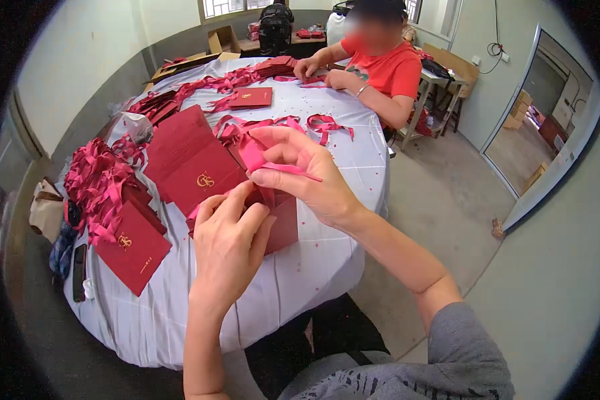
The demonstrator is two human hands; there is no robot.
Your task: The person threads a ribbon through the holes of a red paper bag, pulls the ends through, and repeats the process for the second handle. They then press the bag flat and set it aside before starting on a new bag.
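Observation:
In front of me lies a dark red card folder (197, 160) with a gold monogram, its panels unfolded on the table. My right hand (310, 175) is closed over it, pinching a pink ribbon (253, 155) between thumb and fingers, and a loose tail sticks out to the right. My left hand (230, 237) is lower and to the left, fingers bent together at the ribbon against the folder. Its fingertips are partly hidden. Just left of that hand, another red folder (135, 250) with gold print lies flat beside a heap of ribbons (103, 183).
A white cloth (293, 300) covers the round table. Across it, a person in a red shirt (390, 70) handles ribbon near stacked folders (277, 65). A single folder (252, 97) lies mid-table. A phone (79, 273) sits at the left edge. A mirror (547, 113) stands right.

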